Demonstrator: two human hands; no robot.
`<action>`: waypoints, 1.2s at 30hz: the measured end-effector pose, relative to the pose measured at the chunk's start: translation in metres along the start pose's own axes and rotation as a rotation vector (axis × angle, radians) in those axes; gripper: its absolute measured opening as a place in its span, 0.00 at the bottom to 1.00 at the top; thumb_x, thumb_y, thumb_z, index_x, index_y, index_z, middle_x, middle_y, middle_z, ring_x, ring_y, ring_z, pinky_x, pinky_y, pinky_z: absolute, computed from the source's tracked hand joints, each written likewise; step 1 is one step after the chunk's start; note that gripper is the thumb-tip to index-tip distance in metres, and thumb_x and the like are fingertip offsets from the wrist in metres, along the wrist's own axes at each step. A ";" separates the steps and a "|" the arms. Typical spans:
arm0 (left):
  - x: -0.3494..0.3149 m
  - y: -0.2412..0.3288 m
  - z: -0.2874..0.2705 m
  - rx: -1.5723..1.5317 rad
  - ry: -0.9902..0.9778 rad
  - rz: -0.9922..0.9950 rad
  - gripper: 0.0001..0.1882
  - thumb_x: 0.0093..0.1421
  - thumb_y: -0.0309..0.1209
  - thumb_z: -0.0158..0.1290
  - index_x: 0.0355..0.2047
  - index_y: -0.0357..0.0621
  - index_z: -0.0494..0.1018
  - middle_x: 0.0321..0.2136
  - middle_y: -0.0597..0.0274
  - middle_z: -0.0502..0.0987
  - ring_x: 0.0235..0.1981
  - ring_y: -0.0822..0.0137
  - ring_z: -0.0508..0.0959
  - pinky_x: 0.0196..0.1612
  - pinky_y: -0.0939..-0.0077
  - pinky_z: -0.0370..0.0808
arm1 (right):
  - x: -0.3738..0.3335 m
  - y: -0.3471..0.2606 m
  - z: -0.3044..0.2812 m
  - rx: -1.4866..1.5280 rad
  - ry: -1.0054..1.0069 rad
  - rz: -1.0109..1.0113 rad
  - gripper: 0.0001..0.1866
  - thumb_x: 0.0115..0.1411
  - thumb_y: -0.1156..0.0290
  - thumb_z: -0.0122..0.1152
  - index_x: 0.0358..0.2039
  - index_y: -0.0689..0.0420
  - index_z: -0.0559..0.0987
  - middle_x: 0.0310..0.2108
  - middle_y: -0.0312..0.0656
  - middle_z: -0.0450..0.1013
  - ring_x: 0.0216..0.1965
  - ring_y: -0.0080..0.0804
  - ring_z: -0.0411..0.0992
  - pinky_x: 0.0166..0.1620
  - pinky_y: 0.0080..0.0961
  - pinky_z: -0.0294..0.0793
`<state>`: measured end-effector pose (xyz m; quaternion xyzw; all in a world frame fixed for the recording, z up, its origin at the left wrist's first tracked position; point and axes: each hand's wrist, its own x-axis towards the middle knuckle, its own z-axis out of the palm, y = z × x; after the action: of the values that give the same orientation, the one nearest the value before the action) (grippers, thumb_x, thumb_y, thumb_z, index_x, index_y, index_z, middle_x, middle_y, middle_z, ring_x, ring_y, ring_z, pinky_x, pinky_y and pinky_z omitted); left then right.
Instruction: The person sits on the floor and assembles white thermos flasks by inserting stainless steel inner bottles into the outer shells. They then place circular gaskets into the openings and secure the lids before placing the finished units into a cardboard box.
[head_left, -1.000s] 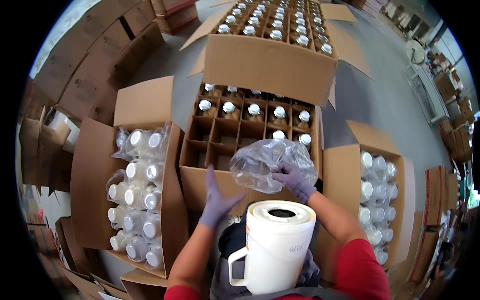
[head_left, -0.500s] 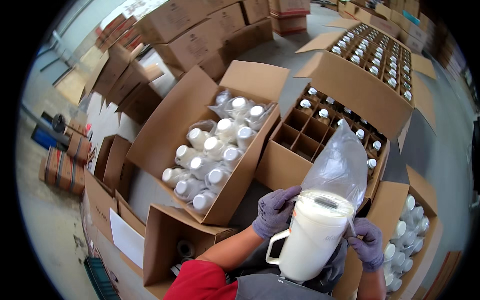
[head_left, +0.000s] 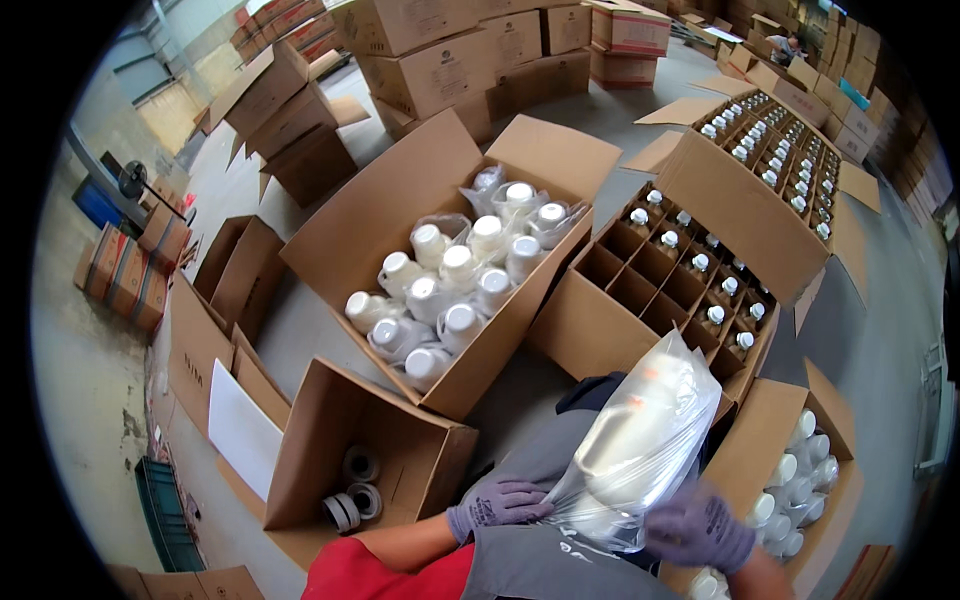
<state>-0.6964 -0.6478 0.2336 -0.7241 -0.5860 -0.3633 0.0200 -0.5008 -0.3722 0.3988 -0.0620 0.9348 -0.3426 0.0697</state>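
A clear plastic bag (head_left: 690, 390) lies slanted over my lap, with a white handled mug (head_left: 625, 445) inside it. The mug shows hazily through the film, with orange marks near its upper end. My left hand (head_left: 505, 505), in a grey-purple knit glove, is closed on the bag's lower left edge. At the lower right edge of the bag is my gloved right hand (head_left: 700, 525). Motion smears its fingers, so its grip on the film cannot be made out.
An open carton (head_left: 480, 385) of bagged white-lidded mugs stands ahead. Right of it is a divided carton (head_left: 580, 325) of capped bottles. Another carton (head_left: 835, 500) of bagged mugs sits at my right. Tape rolls (head_left: 362, 498) lie in a box at my left.
The mug, bare below the bag before, is now inside it. Both hands have moved down to the bag's lower end. The head view has shifted a little.
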 end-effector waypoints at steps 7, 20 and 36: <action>0.039 0.012 -0.075 0.060 0.027 0.061 0.15 0.56 0.32 0.55 0.44 0.51 0.77 0.37 0.64 0.78 0.41 0.64 0.79 0.49 0.66 0.77 | 0.168 -0.011 -0.004 -0.730 -0.774 -0.169 0.16 0.48 0.65 0.58 0.40 0.50 0.80 0.39 0.40 0.78 0.49 0.44 0.74 0.53 0.47 0.68; 0.062 -0.266 -0.161 -0.539 0.571 -0.772 0.59 0.41 0.38 0.72 0.67 0.38 0.47 0.60 0.53 0.63 0.62 0.60 0.64 0.64 0.66 0.60 | 0.453 0.116 -0.105 0.555 0.145 -0.159 0.19 0.49 0.73 0.71 0.43 0.59 0.79 0.39 0.36 0.77 0.43 0.23 0.73 0.48 0.25 0.73; 0.045 -0.648 -0.186 0.464 -0.048 -0.896 0.24 0.42 0.40 0.63 0.44 0.62 0.78 0.52 0.52 0.69 0.48 0.49 0.71 0.54 0.57 0.71 | 0.738 0.319 0.061 0.182 0.103 -0.018 0.22 0.47 0.75 0.53 0.45 0.62 0.80 0.45 0.58 0.75 0.52 0.49 0.72 0.57 0.32 0.68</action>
<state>-1.3472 -0.4925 0.1382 -0.3859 -0.9048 -0.1798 0.0090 -1.2375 -0.2898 0.0813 -0.0461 0.9017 -0.4293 0.0238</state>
